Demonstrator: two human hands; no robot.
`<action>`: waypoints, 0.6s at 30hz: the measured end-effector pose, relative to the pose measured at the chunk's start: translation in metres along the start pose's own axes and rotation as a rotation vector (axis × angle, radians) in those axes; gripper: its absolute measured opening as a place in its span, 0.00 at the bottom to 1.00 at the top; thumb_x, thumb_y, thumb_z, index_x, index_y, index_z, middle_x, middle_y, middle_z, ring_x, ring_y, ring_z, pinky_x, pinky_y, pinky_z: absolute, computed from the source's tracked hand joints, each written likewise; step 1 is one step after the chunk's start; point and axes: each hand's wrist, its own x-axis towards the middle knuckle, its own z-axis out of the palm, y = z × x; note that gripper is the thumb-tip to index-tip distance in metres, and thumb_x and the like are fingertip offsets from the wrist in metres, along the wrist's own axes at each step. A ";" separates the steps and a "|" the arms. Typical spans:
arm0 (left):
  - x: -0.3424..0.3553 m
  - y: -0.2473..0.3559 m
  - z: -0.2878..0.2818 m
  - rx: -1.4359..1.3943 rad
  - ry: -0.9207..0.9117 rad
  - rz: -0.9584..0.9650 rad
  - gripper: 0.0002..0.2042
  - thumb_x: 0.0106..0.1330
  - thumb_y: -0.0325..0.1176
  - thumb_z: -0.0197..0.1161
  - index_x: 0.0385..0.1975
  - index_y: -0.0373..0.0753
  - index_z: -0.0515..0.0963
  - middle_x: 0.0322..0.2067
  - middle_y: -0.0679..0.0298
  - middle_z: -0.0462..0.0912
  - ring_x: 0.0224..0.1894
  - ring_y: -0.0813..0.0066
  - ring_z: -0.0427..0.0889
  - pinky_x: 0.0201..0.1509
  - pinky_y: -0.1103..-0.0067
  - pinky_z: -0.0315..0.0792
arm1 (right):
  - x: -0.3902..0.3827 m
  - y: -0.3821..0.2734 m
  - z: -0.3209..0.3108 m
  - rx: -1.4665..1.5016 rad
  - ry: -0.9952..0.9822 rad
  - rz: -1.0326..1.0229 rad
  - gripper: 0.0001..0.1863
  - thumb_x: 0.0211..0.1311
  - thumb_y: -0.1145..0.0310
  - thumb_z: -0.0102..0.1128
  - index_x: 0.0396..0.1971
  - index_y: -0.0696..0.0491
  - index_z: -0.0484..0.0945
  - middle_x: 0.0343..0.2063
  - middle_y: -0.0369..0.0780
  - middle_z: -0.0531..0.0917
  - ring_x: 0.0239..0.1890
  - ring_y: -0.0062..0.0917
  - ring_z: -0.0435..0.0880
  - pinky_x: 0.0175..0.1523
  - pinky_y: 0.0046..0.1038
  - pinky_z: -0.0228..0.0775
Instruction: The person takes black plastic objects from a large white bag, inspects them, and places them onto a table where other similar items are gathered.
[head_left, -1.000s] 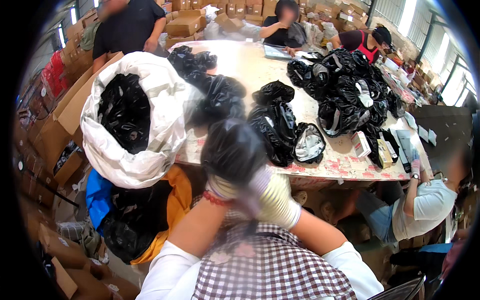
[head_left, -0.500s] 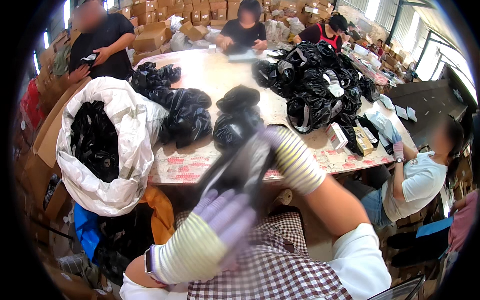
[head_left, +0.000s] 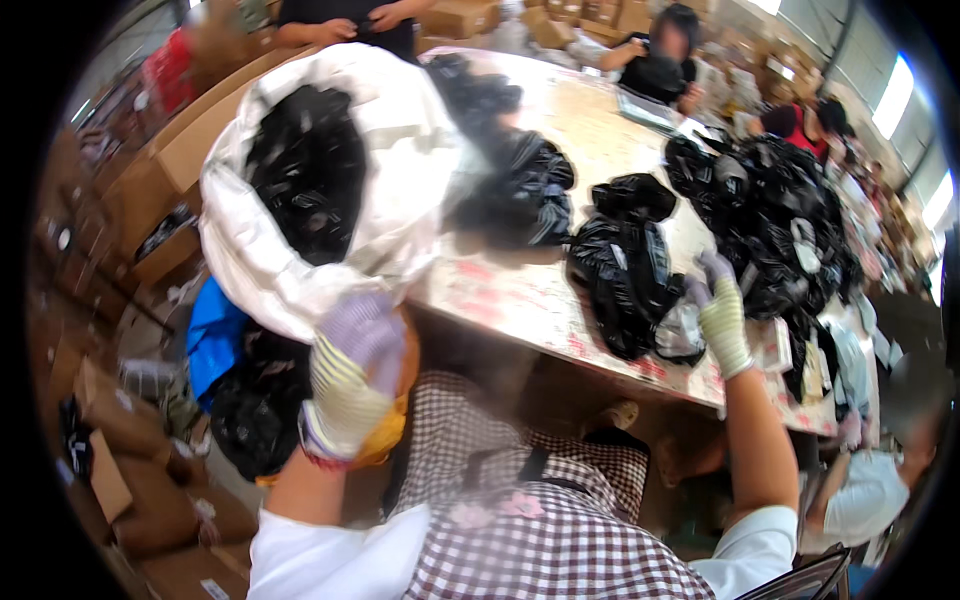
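My left hand (head_left: 355, 370), in a striped purple and yellow-white glove, is at the near rim of a large white woven sack (head_left: 405, 150). Motion blurs its fingers, so whether they grip the rim is unclear. Inside the sack lie black plastic bundles (head_left: 305, 170). My right hand (head_left: 722, 318), gloved the same way, is over the table's near side with its fingers apart. Just left of it lie shiny black plastic-wrapped bundles (head_left: 625, 270), one showing a pale, clear end (head_left: 680, 332). I see nothing held in the right hand.
A big heap of black bundles (head_left: 775, 225) covers the right of the white table (head_left: 600, 125); more (head_left: 525, 185) lie beside the sack. A blue bag (head_left: 215, 335) and cardboard boxes (head_left: 165, 480) stand lower left. Co-workers are around the table.
The view has swung left. The black bag earlier between my hands is no longer there. My left hand has come to the sack, my right hand to the bundles on the table.
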 end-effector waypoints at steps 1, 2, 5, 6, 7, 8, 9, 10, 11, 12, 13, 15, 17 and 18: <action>0.014 -0.015 -0.009 0.104 0.148 -0.032 0.12 0.58 0.22 0.67 0.43 0.35 0.80 0.45 0.51 0.83 0.48 0.52 0.82 0.56 0.67 0.74 | -0.015 -0.025 0.021 -0.302 -0.075 -0.223 0.25 0.57 0.72 0.69 0.54 0.58 0.74 0.55 0.50 0.77 0.58 0.44 0.75 0.64 0.39 0.65; 0.035 -0.038 -0.015 0.140 0.174 -0.105 0.11 0.60 0.23 0.65 0.43 0.35 0.80 0.45 0.50 0.83 0.48 0.51 0.82 0.56 0.67 0.74 | -0.028 -0.043 0.040 -0.332 -0.126 -0.138 0.26 0.56 0.68 0.69 0.55 0.56 0.73 0.58 0.51 0.74 0.60 0.47 0.72 0.67 0.41 0.61; 0.077 -0.136 -0.012 0.285 0.091 -0.249 0.11 0.62 0.27 0.64 0.43 0.33 0.81 0.46 0.47 0.83 0.49 0.50 0.82 0.55 0.67 0.74 | -0.051 -0.038 0.085 -0.336 -0.151 -0.192 0.33 0.56 0.62 0.68 0.61 0.57 0.69 0.61 0.50 0.72 0.63 0.48 0.69 0.67 0.44 0.60; 0.090 -0.157 -0.009 0.370 -0.183 -0.385 0.15 0.61 0.31 0.66 0.46 0.33 0.80 0.48 0.47 0.82 0.51 0.50 0.81 0.57 0.68 0.74 | -0.056 -0.032 0.099 -0.383 -0.136 -0.227 0.33 0.55 0.63 0.68 0.61 0.57 0.69 0.61 0.50 0.72 0.63 0.48 0.69 0.68 0.44 0.59; 0.090 -0.172 -0.007 0.442 -0.453 -0.534 0.18 0.61 0.35 0.68 0.49 0.32 0.80 0.50 0.46 0.82 0.53 0.51 0.81 0.60 0.69 0.74 | -0.057 -0.031 0.110 -0.434 -0.126 -0.270 0.34 0.54 0.63 0.68 0.61 0.57 0.69 0.61 0.50 0.72 0.64 0.48 0.68 0.69 0.44 0.58; 0.082 -0.186 0.000 0.393 -0.596 -0.574 0.20 0.59 0.36 0.69 0.49 0.33 0.80 0.51 0.46 0.81 0.55 0.50 0.80 0.60 0.68 0.73 | -0.055 -0.035 0.116 -0.462 -0.128 -0.315 0.34 0.53 0.65 0.68 0.61 0.58 0.69 0.61 0.50 0.73 0.64 0.48 0.68 0.69 0.45 0.57; 0.073 -0.201 0.007 0.338 -0.740 -0.615 0.22 0.57 0.38 0.71 0.50 0.33 0.79 0.52 0.45 0.81 0.56 0.49 0.80 0.61 0.67 0.73 | -0.052 -0.036 0.120 -0.448 -0.126 -0.322 0.34 0.53 0.65 0.68 0.61 0.58 0.69 0.60 0.50 0.73 0.64 0.48 0.69 0.69 0.45 0.57; 0.066 -0.202 0.018 0.311 -0.559 -0.571 0.16 0.56 0.35 0.68 0.43 0.36 0.82 0.47 0.45 0.82 0.51 0.47 0.80 0.58 0.65 0.72 | -0.057 -0.034 0.117 -0.448 -0.130 -0.301 0.34 0.53 0.66 0.67 0.61 0.58 0.69 0.60 0.50 0.74 0.64 0.48 0.69 0.69 0.45 0.57; 0.062 -0.198 0.022 0.432 -0.431 -0.537 0.20 0.57 0.32 0.70 0.51 0.35 0.80 0.49 0.45 0.82 0.52 0.50 0.81 0.59 0.69 0.74 | -0.059 -0.034 0.116 -0.445 -0.136 -0.284 0.34 0.53 0.66 0.67 0.61 0.58 0.69 0.59 0.49 0.74 0.64 0.48 0.69 0.69 0.45 0.57; 0.055 -0.207 0.023 0.378 -0.134 -0.414 0.19 0.56 0.29 0.69 0.50 0.35 0.80 0.46 0.48 0.82 0.50 0.52 0.81 0.59 0.69 0.74 | -0.056 -0.036 0.116 -0.439 -0.134 -0.272 0.34 0.52 0.66 0.68 0.61 0.57 0.70 0.58 0.49 0.75 0.63 0.49 0.69 0.69 0.45 0.56; 0.042 -0.216 0.024 0.319 0.150 -0.293 0.18 0.55 0.25 0.68 0.49 0.36 0.81 0.43 0.51 0.83 0.48 0.53 0.82 0.58 0.69 0.74 | -0.054 -0.039 0.114 -0.405 -0.163 -0.272 0.34 0.52 0.67 0.68 0.61 0.57 0.70 0.58 0.49 0.75 0.63 0.49 0.70 0.69 0.46 0.57; 0.041 -0.187 0.013 -0.469 0.381 -0.476 0.12 0.59 0.24 0.69 0.43 0.37 0.81 0.45 0.59 0.84 0.45 0.69 0.83 0.53 0.74 0.76 | -0.055 -0.032 0.117 -0.421 -0.174 -0.264 0.32 0.52 0.67 0.66 0.60 0.57 0.71 0.55 0.48 0.76 0.61 0.50 0.70 0.67 0.47 0.58; 0.035 -0.150 -0.018 -0.439 0.391 -0.454 0.13 0.59 0.21 0.70 0.43 0.37 0.80 0.41 0.63 0.84 0.43 0.75 0.82 0.50 0.79 0.76 | -0.067 -0.025 0.114 -0.464 -0.086 -0.283 0.29 0.56 0.68 0.66 0.59 0.58 0.72 0.54 0.49 0.77 0.60 0.50 0.71 0.66 0.46 0.60; 0.032 -0.135 -0.033 -0.437 0.407 -0.479 0.13 0.59 0.20 0.70 0.43 0.37 0.80 0.39 0.64 0.84 0.42 0.77 0.82 0.49 0.80 0.76 | -0.070 -0.034 0.111 -0.485 -0.109 -0.254 0.28 0.57 0.68 0.65 0.58 0.58 0.73 0.54 0.50 0.77 0.60 0.50 0.72 0.66 0.46 0.61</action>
